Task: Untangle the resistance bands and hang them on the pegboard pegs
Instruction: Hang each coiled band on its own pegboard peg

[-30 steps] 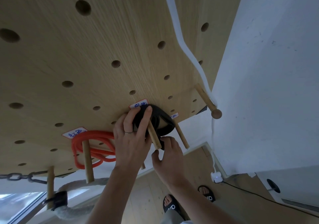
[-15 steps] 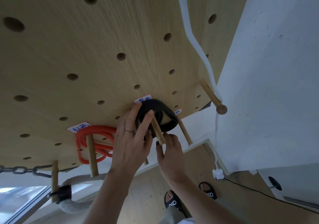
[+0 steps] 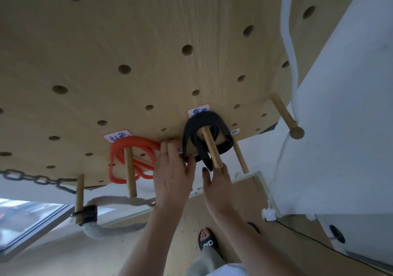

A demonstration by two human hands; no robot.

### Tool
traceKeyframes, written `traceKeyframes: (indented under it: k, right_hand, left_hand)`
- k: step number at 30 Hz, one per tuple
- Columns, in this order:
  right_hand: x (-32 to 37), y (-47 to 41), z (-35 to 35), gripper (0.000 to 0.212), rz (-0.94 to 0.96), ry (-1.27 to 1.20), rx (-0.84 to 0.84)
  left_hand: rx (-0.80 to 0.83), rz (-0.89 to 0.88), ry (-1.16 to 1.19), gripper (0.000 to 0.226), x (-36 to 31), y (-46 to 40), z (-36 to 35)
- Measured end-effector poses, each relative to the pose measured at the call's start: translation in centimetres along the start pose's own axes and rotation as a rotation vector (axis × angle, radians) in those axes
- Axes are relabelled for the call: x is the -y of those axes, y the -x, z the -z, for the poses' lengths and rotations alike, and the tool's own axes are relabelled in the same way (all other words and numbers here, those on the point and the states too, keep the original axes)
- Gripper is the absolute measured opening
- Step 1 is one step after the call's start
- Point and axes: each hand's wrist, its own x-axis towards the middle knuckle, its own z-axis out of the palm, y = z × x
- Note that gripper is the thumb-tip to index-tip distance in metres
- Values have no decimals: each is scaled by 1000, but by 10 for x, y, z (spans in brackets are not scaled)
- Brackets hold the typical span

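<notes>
Bare forearms, no sleeves in view. A thin ring (image 3: 163, 153) bands a finger of the left hand (image 3: 172, 176); the right hand (image 3: 218, 187) wears dark nail polish. A black slide sandal (image 3: 207, 240) with white lettering covers one foot.

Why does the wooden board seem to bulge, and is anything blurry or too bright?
Head view: the wide-angle lens bends the pegboard; both hands are slightly soft, left and right; the window at lower left is washed out.

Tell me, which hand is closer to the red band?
Left. The left hand sits right beside the red band, fingers reaching its loops. The right hand is farther off, under the black band.
</notes>
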Motion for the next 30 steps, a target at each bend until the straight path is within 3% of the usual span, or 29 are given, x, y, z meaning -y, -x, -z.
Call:
traceKeyframes:
  k: [5, 9, 12, 18, 25, 30]
  right_hand:
    - [-7, -7, -5, 30, -142, -95, 1]
    - [-3, -6, -6, 34, -141, -163, 21]
    - [-3, -5, -7, 36, -109, -143, 71]
    - [-1, -18, -8, 31, -318, -255, 212]
    - [14, -30, 2, 32, -390, -215, 204]
    - [22, -33, 3, 26, -429, -219, 198]
  left_hand:
    - [24, 23, 21, 40, -7, -1, -6]
    - [4, 35, 29, 50, -11, -5, -10]
    - [1, 39, 58, 45, -12, -7, -10]
    - [-7, 70, 63, 38, -15, -11, -11]
    - [-8, 87, 56, 59, -16, -9, -18]
    - [-22, 110, 36, 49, -18, -12, -18]
